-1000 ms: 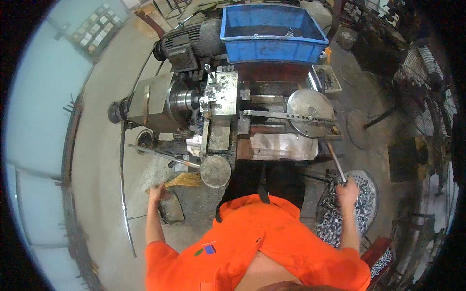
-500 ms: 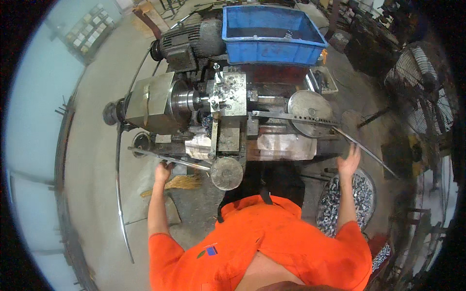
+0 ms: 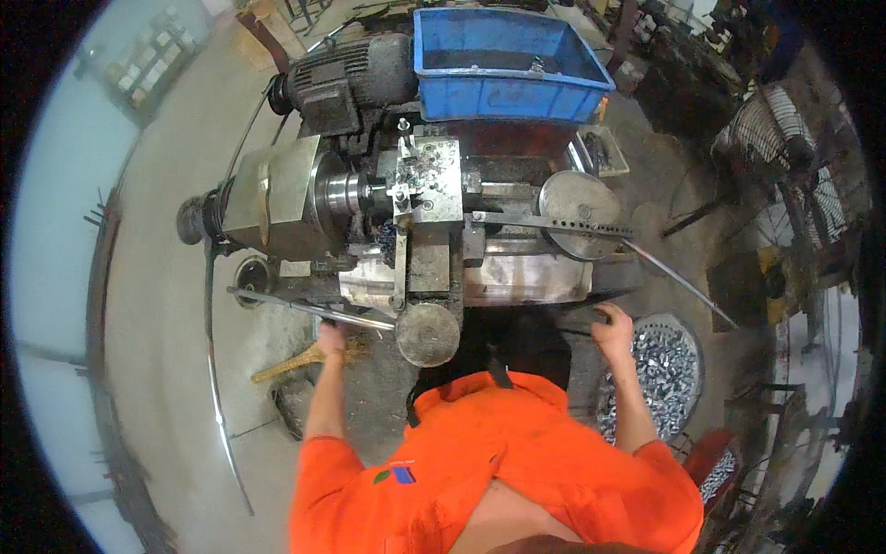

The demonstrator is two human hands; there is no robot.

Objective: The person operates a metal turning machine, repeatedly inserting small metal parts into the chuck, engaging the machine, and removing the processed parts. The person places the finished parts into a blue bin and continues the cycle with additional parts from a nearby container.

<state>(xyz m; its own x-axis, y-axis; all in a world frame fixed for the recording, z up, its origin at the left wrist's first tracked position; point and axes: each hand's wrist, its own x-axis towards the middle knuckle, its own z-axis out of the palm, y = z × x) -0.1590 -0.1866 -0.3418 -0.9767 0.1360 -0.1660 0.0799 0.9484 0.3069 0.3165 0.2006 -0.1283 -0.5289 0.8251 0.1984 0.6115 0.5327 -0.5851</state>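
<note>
A small lathe-like machine stands in front of me, with a bright steel spindle chuck (image 3: 343,193) at left and a tool block (image 3: 432,181) at its middle. My left hand (image 3: 331,338) is just below a long metal lever (image 3: 314,307) that runs to a round steel disc (image 3: 428,334); its fingers are mostly hidden there. By the machine's front right edge is my right hand (image 3: 615,332), fingers bent and apart, nothing visible between them. It is clear of the right lever rod (image 3: 681,284), which slants out from beside a larger disc (image 3: 578,205).
A blue plastic crate (image 3: 512,92) sits behind the tool block, beside a dark motor (image 3: 355,81). A tub of small metal parts (image 3: 657,379) stands low at right. A straw broom (image 3: 300,363) lies at left; a caged fan (image 3: 784,152) is at far right.
My right hand has moved left and closer to my body, away from the right lever rod. My left hand has shifted right and slightly down along the left lever.
</note>
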